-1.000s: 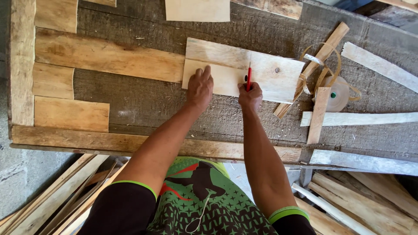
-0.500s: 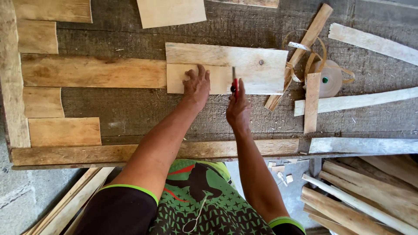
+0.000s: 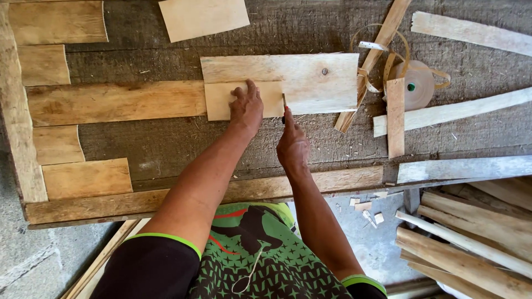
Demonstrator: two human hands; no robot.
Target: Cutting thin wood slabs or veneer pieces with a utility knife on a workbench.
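Down at the near edge of the table (image 3: 166,149), the person's two forearms are reaching up toward the wide board (image 3: 310,77), which is the landmark for everything else. Just below that board's lower edge, the right hand (image 3: 292,147) is pinching a thin pencil (image 3: 284,105), fingers closed around it, tip pointing away from the body and touching the board's lower edge. Left of the pencil, the left hand (image 3: 246,108) is lying flat, fingers spread, pressing down the small piece (image 3: 221,101), which is overlapping the board's lower left corner. The piece's long axis is running left to right, parallel to the board's; its right end is meeting the pencil.

To mark well, the flat hand should be keeping steady downward pressure so the piece is not sliding, and the pencil should be staying snug against the piece's end, probably held upright.

Right of the board, a tape roll (image 3: 417,84) and loose slats (image 3: 394,116) are lying.
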